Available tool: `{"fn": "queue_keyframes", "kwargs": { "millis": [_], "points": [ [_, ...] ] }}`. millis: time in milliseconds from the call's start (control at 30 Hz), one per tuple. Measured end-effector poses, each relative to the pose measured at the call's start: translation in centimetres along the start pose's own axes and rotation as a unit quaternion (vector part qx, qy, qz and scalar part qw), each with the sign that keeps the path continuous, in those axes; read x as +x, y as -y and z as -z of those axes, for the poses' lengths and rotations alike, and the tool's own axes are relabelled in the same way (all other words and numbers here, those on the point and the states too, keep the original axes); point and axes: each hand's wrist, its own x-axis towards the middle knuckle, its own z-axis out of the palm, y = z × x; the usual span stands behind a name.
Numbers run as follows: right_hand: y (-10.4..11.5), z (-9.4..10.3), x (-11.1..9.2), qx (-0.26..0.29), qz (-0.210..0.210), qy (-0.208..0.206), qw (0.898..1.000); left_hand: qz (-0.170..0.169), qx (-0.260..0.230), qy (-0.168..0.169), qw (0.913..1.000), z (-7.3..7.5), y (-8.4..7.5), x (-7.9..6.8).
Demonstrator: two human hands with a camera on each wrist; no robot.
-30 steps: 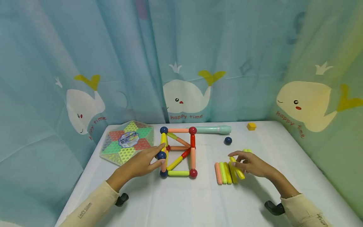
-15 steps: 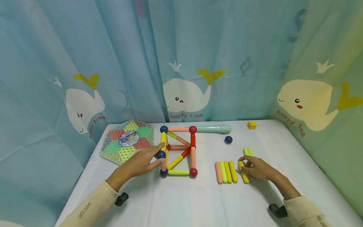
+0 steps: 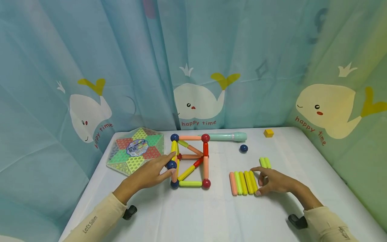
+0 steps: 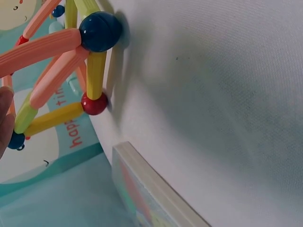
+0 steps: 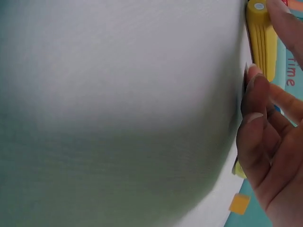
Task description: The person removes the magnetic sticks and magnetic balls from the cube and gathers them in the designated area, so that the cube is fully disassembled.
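My left hand (image 3: 152, 172) grips the left side of a frame of magnetic sticks and balls (image 3: 190, 184), fingers and thumb near a raised blue ball (image 3: 171, 164). The left wrist view shows its pink, yellow and green sticks, a blue ball (image 4: 100, 31) and a red ball (image 4: 94, 103); only fingertips show at the edge. On the right, my right hand (image 3: 274, 181) pinches a yellow magnetic stick (image 3: 253, 181) end to end, index finger at the far end, thumb at the near one. This stick lies at the right of a row of pink, green and yellow sticks (image 3: 242, 183).
Two green sticks (image 3: 265, 162) lie beyond my right hand. Farther back are a loose blue ball (image 3: 243, 148), a yellow cube (image 3: 268, 133) and a mint-green tube (image 3: 226, 136). A star-patterned board box (image 3: 121, 154) lies at the left. A whale-print curtain (image 3: 139, 67) rises behind the table.
My right hand drew the yellow stick right, away from the row, then brought it back left against the row, its fingers now at the stick's two ends. My left hand has stayed in place.
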Motion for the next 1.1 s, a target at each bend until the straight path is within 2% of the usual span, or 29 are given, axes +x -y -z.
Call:
{"fn": "queue_keyframes", "kwargs": {
  "millis": [533, 1100],
  "points": [
    [0.2, -0.1, 0.1, 0.031, 0.010, 0.002, 0.999, -0.002, -0.006, -0.009, 0.9999, 0.1, 0.0, -0.1],
    [1.2, 0.0, -0.8, 0.015, 0.007, -0.008, 1.000, 0.014, -0.038, 0.010, 0.9991, 0.5, 0.3, 0.0]
  ]
}}
